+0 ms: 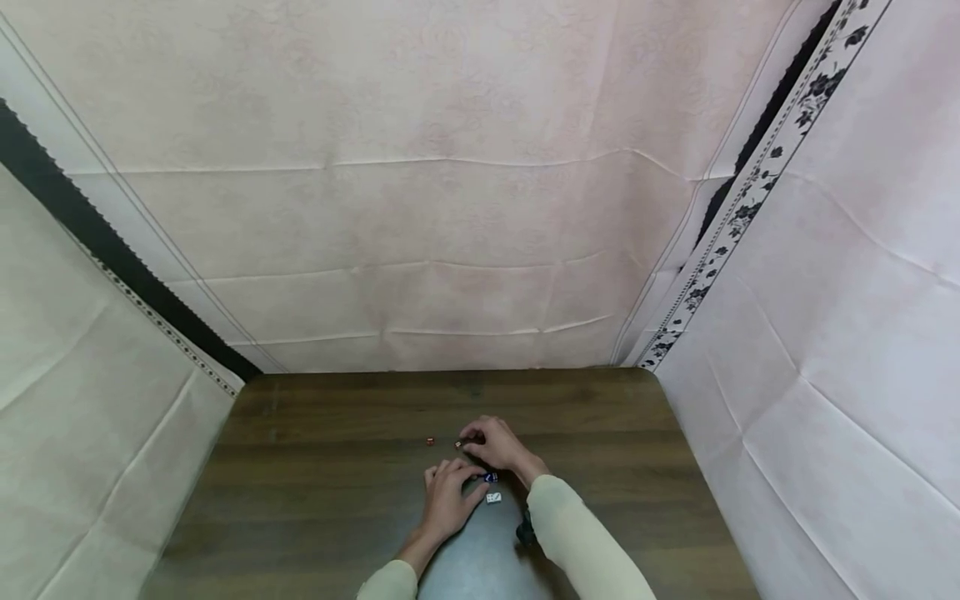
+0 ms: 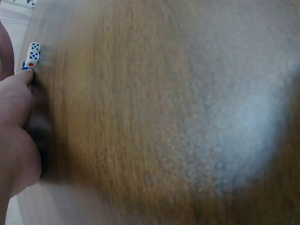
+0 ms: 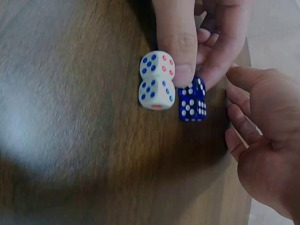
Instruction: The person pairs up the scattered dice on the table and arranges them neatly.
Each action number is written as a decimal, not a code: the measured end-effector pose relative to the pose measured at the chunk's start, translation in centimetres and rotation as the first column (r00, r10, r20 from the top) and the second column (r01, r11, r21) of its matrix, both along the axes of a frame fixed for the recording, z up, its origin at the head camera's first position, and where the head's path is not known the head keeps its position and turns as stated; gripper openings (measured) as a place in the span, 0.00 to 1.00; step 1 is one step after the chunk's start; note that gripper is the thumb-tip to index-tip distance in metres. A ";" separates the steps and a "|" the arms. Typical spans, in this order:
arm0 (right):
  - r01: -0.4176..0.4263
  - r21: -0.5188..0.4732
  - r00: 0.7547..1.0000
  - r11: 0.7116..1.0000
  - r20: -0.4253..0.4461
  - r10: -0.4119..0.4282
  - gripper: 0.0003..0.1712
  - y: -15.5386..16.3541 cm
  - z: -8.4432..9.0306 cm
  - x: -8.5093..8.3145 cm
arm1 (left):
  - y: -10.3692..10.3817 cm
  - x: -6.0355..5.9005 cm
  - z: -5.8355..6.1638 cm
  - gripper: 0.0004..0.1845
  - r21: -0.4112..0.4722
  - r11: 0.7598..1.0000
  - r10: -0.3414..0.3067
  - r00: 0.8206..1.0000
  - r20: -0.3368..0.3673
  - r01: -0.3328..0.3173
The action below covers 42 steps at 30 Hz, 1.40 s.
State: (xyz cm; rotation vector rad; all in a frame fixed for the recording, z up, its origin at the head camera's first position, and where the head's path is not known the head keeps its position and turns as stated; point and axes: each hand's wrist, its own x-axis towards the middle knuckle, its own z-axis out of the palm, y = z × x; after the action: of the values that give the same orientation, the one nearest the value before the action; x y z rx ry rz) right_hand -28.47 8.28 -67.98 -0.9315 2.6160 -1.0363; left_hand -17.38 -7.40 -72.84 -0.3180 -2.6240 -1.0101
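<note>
My left hand [image 1: 450,493] bends over the table with thumb and forefinger on a pair of blue dice [image 3: 191,103]. The thumb [image 3: 182,58] comes down between these and two white dice [image 3: 157,79] with coloured pips, which stand in line right beside it. Farther out, my right hand [image 1: 497,442] pinches a small die [image 1: 458,444] at the tips of thumb and forefinger. Its other fingers [image 3: 239,112] are bent in the right wrist view, where that die is hidden. In the left wrist view the white dice [image 2: 33,54] show past the thumb.
A lone red die [image 1: 430,441] lies on the brown wooden table [image 1: 315,483], left of my right hand. Pale cloth [image 1: 450,250] hangs behind the table's far edge and along both sides. A dark round object [image 1: 527,530] shows by the right sleeve.
</note>
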 end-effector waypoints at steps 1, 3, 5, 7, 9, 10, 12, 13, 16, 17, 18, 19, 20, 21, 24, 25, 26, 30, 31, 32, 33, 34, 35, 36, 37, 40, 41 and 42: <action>-0.003 -0.001 1.000 1.000 -0.003 0.003 0.10 -0.1 -0.1 0.0 | 0.0 0.0 -0.1 0.09 0.000 1.000 -0.001 1.000 0.005 0.001; -0.005 -0.004 1.000 1.000 -0.005 0.005 0.10 -0.3 -0.2 -0.1 | 0.0 0.0 -0.2 0.09 0.008 1.000 -0.005 1.000 0.012 0.005; 0.002 0.003 1.000 1.000 -0.003 -0.002 0.09 -0.5 -0.3 -0.2 | 0.0 0.0 -0.3 0.09 0.019 1.000 -0.007 1.000 0.017 0.006; 0.012 0.003 1.000 1.000 -0.003 -0.012 0.09 -0.7 -0.8 -0.5 | -0.1 0.0 -0.4 0.09 0.030 1.000 -0.010 1.000 0.019 0.009; 0.012 -0.005 1.000 1.000 -0.020 -0.012 0.08 -0.8 -1.6 -0.9 | -0.1 0.0 -0.4 0.09 0.037 0.999 -0.012 1.000 0.022 0.011; 0.015 -0.017 0.999 1.000 -0.029 -0.016 0.08 -0.8 -2.3 -1.2 | -0.1 0.0 -0.4 0.09 0.038 0.999 -0.013 1.000 0.024 0.012; 0.019 -0.040 0.999 0.999 -0.044 -0.021 0.07 -0.8 -3.9 -1.8 | -0.1 0.0 -0.4 0.09 0.039 0.999 -0.013 0.999 0.030 0.012; 0.028 -0.045 0.999 0.999 -0.028 -0.030 0.07 -0.8 -4.1 -1.9 | -0.1 0.0 -0.3 0.09 0.039 0.999 -0.013 0.999 0.033 0.012; 0.040 -0.047 0.998 0.998 -0.049 -0.042 0.06 -0.8 -5.6 -2.4 | -0.1 0.0 -0.2 0.09 0.030 0.999 -0.011 0.999 0.044 0.010; 0.040 -0.039 0.997 0.998 -0.064 -0.043 0.06 -0.9 -5.8 -2.4 | -0.1 0.0 -0.2 0.08 0.026 1.000 -0.010 0.999 0.049 0.009; 0.043 -0.030 0.997 0.999 -0.066 -0.045 0.06 -0.9 -5.5 -2.2 | -0.1 0.0 -0.2 0.08 0.022 1.000 -0.009 0.999 0.052 0.007; 0.042 -0.040 0.995 0.998 -0.084 -0.045 0.06 -0.9 -5.6 -2.2 | -0.1 0.0 -0.2 0.08 0.021 1.000 -0.008 0.998 0.055 0.007; 0.044 -0.027 0.995 0.999 -0.083 -0.046 0.06 -1.1 -4.8 -1.8 | -0.1 0.0 -0.2 0.08 0.017 1.000 -0.007 0.998 0.058 0.006; 0.050 -0.014 0.995 0.999 -0.084 -0.051 0.06 -1.2 -3.9 -1.4 | -0.1 0.0 -0.2 0.08 0.016 1.000 -0.007 0.998 0.060 0.006; 0.059 0.012 0.995 0.998 -0.080 -0.058 0.06 -1.4 -2.8 -0.9 | -0.1 0.0 -0.2 0.08 0.020 1.000 -0.009 0.998 0.061 0.008; 0.065 0.013 0.995 0.998 -0.075 -0.064 0.06 -1.5 -2.4 -0.7 | -0.1 0.0 -0.2 0.08 0.021 1.000 -0.009 0.998 0.059 0.007; 0.071 0.042 0.996 0.997 -0.064 -0.068 0.06 -1.7 -1.6 -0.4 | -0.1 0.0 -0.2 0.08 0.021 1.000 -0.008 0.998 0.056 0.007; 0.101 0.060 0.995 0.993 -0.033 -0.099 0.05 -1.8 -0.4 0.3 | 0.0 0.0 -0.2 0.09 0.027 1.000 -0.009 0.999 0.044 0.008; 0.105 0.056 0.994 0.993 -0.032 -0.104 0.05 -1.8 -0.3 0.3 | 0.0 0.0 -0.2 0.09 0.025 1.000 -0.009 0.999 0.042 0.008; 0.112 0.055 0.994 0.992 -0.024 -0.110 0.05 -1.7 -0.3 0.4 | 0.0 0.0 -0.2 0.09 0.023 1.000 -0.009 0.999 0.041 0.008; 0.118 0.047 0.993 0.992 -0.013 -0.117 0.04 -1.6 -0.3 0.4 | 0.1 0.0 -0.3 0.09 0.021 1.000 -0.009 0.999 0.042 0.008; 0.123 0.038 0.992 0.992 -0.001 -0.123 0.04 -1.5 -0.3 0.4 | 0.1 0.0 -0.4 0.09 0.021 1.000 -0.009 0.999 0.042 0.008; 0.128 0.029 0.992 0.991 0.011 -0.128 0.04 -1.4 -0.3 0.5 | 0.1 -0.1 -0.4 0.09 0.019 1.000 -0.009 0.999 0.042 0.008; 0.131 0.016 0.991 0.991 0.025 -0.131 0.04 -1.2 -0.3 0.5 | 0.1 -0.1 -0.4 0.09 0.016 1.000 -0.008 0.999 0.041 0.007; 0.133 0.003 0.991 0.991 0.035 -0.133 0.04 -1.1 -0.3 0.5 | 0.1 -0.1 -0.4 0.09 0.014 1.000 -0.007 0.999 0.037 0.007; 0.138 -0.020 0.989 0.990 0.057 -0.137 0.05 -0.7 -0.3 0.6 | 0.1 -0.1 -0.4 0.09 0.004 1.000 -0.002 1.000 0.014 0.002; 0.141 -0.025 0.988 0.990 0.064 -0.139 0.05 -0.5 -0.2 0.6 | 0.1 -0.1 -0.3 0.09 -0.003 1.000 0.000 1.000 0.009 0.000; 0.144 -0.030 0.988 0.989 0.064 -0.142 0.05 -0.4 -0.2 0.7 | 0.1 -0.1 -0.3 0.09 -0.007 1.000 0.001 1.000 0.005 -0.001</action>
State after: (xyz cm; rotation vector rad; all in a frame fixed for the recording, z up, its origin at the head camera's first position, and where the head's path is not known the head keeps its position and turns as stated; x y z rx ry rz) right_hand -27.79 7.92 -68.23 -0.7145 2.6540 -1.1279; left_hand -17.48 -7.29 -73.09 -0.3159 -2.6323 -1.0033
